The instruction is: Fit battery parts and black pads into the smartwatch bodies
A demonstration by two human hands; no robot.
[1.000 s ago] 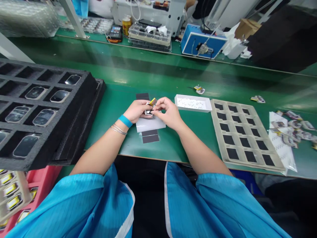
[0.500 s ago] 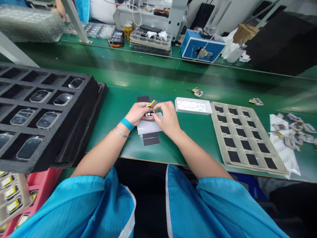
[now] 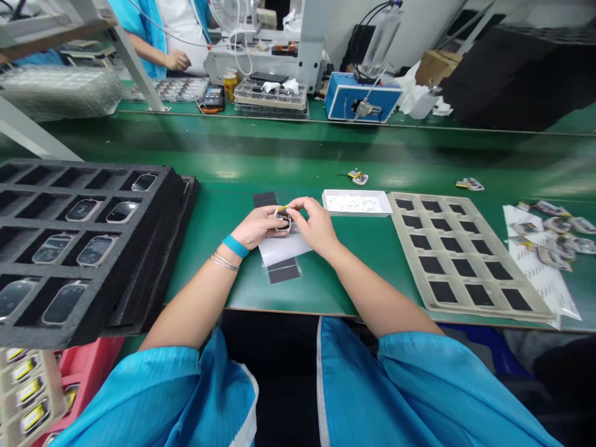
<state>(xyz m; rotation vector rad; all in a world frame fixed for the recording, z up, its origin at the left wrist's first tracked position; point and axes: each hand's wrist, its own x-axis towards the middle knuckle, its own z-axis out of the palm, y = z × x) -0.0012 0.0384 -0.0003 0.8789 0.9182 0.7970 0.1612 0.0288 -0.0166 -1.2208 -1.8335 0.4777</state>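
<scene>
Small electronic module (image 3: 282, 220), dark with a bit of yellow at its top, sits pinched between the fingertips of both hands over the green bench (image 3: 372, 248). Largest nearby is the black foam tray (image 3: 93, 186) well off to the left of the fingers, several of its pockets holding glossy screens. Right of the fingers lies the beige compartment tray (image 3: 395, 230) with dark pockets. Just beyond the right fingertips rests a shallow white box (image 3: 356, 202). Directly beneath the fingers lies a white sheet (image 3: 284, 248) over a dark strip (image 3: 284, 271). The left hand (image 3: 258, 226) curls narrowly around the module from its side, and the right hand (image 3: 314, 225) grips it from the other with thumb and forefinger closed tight.
</scene>
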